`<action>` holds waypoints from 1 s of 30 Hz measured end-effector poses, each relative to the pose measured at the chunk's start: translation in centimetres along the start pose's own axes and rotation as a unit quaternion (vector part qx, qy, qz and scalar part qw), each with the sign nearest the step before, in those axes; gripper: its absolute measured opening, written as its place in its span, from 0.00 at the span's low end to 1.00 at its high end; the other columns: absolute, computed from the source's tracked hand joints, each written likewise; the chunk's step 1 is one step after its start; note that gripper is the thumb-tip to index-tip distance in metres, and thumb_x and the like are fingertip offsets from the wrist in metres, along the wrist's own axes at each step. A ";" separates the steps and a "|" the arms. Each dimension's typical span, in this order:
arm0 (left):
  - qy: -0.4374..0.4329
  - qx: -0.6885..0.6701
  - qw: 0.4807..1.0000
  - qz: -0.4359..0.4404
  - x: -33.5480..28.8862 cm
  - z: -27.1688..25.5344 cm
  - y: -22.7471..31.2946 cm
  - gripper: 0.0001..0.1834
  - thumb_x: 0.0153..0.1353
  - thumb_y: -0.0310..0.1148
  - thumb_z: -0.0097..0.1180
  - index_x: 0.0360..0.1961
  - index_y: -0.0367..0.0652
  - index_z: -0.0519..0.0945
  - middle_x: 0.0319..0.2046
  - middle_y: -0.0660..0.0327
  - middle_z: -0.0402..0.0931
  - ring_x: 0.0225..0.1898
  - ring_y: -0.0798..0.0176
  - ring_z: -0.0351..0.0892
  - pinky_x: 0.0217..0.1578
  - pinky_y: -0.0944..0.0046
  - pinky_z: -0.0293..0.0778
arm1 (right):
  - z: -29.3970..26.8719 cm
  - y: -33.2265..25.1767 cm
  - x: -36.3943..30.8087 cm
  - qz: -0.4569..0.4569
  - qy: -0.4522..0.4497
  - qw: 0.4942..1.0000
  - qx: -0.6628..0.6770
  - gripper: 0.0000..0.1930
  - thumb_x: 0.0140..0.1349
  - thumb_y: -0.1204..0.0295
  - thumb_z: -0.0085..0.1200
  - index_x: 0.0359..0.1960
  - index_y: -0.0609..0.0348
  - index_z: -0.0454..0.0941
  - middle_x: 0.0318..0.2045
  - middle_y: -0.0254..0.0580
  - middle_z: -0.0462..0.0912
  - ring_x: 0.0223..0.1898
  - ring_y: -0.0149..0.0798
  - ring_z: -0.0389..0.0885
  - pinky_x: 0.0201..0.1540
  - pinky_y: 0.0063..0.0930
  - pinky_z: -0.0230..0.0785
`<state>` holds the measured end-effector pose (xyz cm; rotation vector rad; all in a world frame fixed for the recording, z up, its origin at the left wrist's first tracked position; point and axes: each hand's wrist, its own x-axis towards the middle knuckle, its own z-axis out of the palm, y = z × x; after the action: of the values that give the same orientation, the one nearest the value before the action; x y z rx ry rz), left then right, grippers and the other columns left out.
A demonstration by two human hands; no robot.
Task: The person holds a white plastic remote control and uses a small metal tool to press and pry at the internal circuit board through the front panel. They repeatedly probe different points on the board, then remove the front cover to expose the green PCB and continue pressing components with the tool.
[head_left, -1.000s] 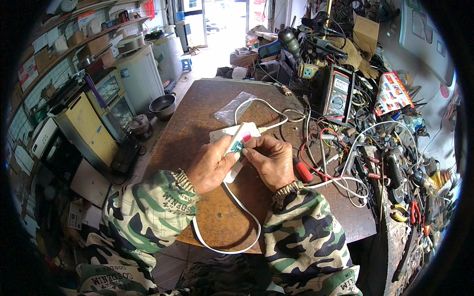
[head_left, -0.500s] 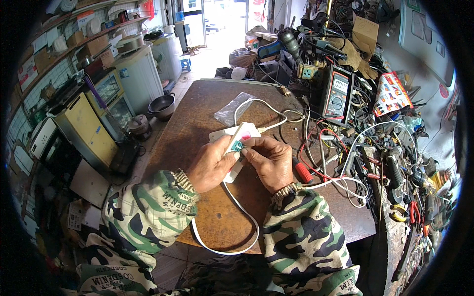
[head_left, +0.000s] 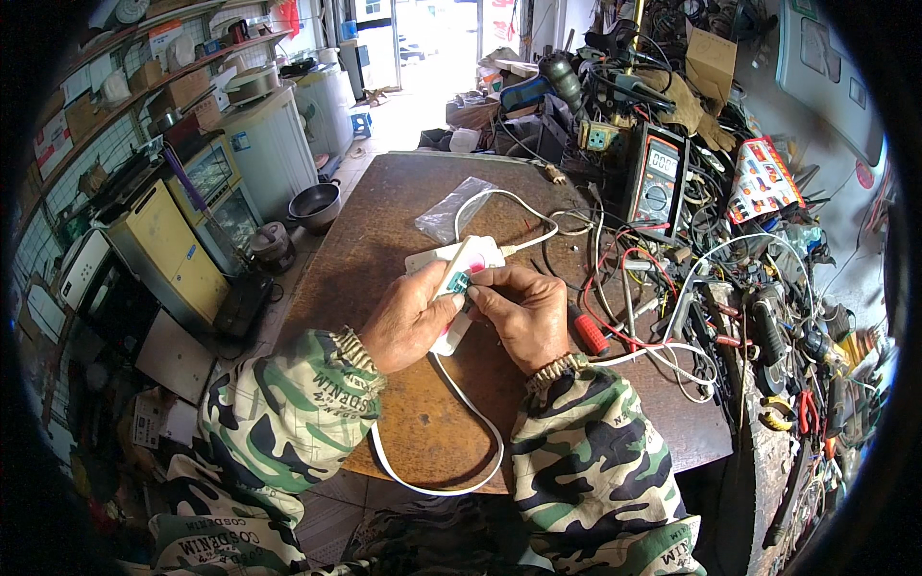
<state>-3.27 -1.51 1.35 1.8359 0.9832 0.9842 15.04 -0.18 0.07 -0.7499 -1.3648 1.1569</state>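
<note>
My left hand [head_left: 411,317] is closed round a slim white plastic housing [head_left: 471,252], holding it tilted above the table. A small teal-green piece [head_left: 459,283] shows on the housing, between my two thumbs. My right hand [head_left: 523,312] pinches at the edge of that piece; whatever lies between its fingertips is too small to make out. Under and behind the hands is another white part [head_left: 421,261], which looks like a power strip body, partly hidden by my fingers. White cable [head_left: 497,432] loops below my hands, and a further length [head_left: 538,223] runs off behind them.
A clear plastic bag [head_left: 451,209] lies on the brown wooden table [head_left: 355,226]. A red-handled tool [head_left: 588,331] is just right of my right hand. A multimeter [head_left: 659,182] with red leads stands at the right, beside heaped cables and tools, with pliers [head_left: 807,413] nearer.
The housing in my left hand has tilted slightly, and the teal piece has shifted a little left. Both hands keep nearly the same place and grip.
</note>
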 end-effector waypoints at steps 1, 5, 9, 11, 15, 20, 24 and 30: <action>0.000 -0.003 1.000 0.003 0.0 0.0 0.0 0.19 0.72 0.29 0.47 0.61 0.34 0.69 0.40 0.66 0.76 0.35 0.78 0.72 0.35 0.73 0.72 | 0.0 0.0 0.0 0.005 -0.002 1.000 0.005 0.05 0.61 0.84 0.58 0.37 0.69 0.85 0.29 0.36 0.86 0.30 0.25 0.80 0.35 0.22 0.75; 0.010 0.023 1.000 0.005 0.0 0.1 0.3 0.18 0.71 0.29 0.47 0.60 0.35 0.70 0.38 0.67 0.75 0.34 0.79 0.71 0.34 0.72 0.71 | -0.1 0.2 0.1 0.005 0.001 1.000 0.011 0.05 0.60 0.84 0.58 0.36 0.69 0.85 0.29 0.36 0.85 0.29 0.25 0.80 0.34 0.22 0.75; 0.011 0.026 1.000 -0.011 0.0 0.2 0.2 0.17 0.71 0.29 0.47 0.58 0.35 0.71 0.34 0.69 0.73 0.32 0.79 0.69 0.31 0.72 0.70 | -0.1 0.1 0.2 0.015 -0.002 1.000 0.004 0.05 0.60 0.84 0.58 0.36 0.68 0.85 0.29 0.36 0.85 0.29 0.25 0.80 0.33 0.23 0.75; 0.014 0.027 0.999 -0.009 -0.1 0.2 0.2 0.16 0.71 0.29 0.47 0.57 0.35 0.71 0.32 0.69 0.72 0.31 0.79 0.69 0.31 0.72 0.69 | -0.1 0.1 0.2 0.021 -0.005 1.000 0.006 0.04 0.60 0.84 0.59 0.36 0.68 0.84 0.29 0.36 0.85 0.28 0.25 0.80 0.33 0.23 0.75; 0.022 0.040 0.999 -0.009 -0.2 0.4 0.3 0.15 0.71 0.29 0.47 0.55 0.35 0.72 0.32 0.69 0.72 0.30 0.80 0.69 0.29 0.72 0.69 | -0.1 0.5 0.3 0.015 -0.006 0.999 0.031 0.03 0.60 0.85 0.59 0.34 0.68 0.84 0.28 0.36 0.85 0.28 0.25 0.80 0.32 0.23 0.75; 0.019 0.030 0.999 -0.006 -0.1 0.5 0.0 0.13 0.71 0.29 0.47 0.54 0.35 0.72 0.32 0.69 0.72 0.29 0.79 0.69 0.28 0.73 0.69 | -0.2 0.0 0.2 0.016 -0.002 1.000 0.020 0.03 0.59 0.85 0.59 0.33 0.68 0.83 0.28 0.36 0.85 0.27 0.26 0.80 0.31 0.23 0.75; 0.022 0.034 0.999 -0.003 -0.1 0.5 -0.1 0.14 0.71 0.29 0.48 0.54 0.35 0.72 0.31 0.69 0.72 0.29 0.79 0.69 0.29 0.72 0.69 | -0.3 0.4 0.3 0.012 -0.003 1.000 0.020 0.03 0.59 0.85 0.59 0.34 0.68 0.84 0.28 0.36 0.85 0.27 0.25 0.80 0.31 0.23 0.74; 0.020 0.050 0.999 -0.002 -0.1 0.5 0.5 0.14 0.71 0.30 0.48 0.54 0.35 0.72 0.32 0.68 0.73 0.30 0.79 0.70 0.29 0.72 0.70 | -0.3 0.3 0.3 0.008 -0.005 1.000 0.018 0.03 0.59 0.85 0.59 0.33 0.68 0.83 0.27 0.36 0.85 0.28 0.25 0.80 0.32 0.24 0.75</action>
<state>-2.75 -1.93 1.63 1.9011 1.0768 0.9877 15.22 0.26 -0.15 -0.7307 -1.3450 1.1959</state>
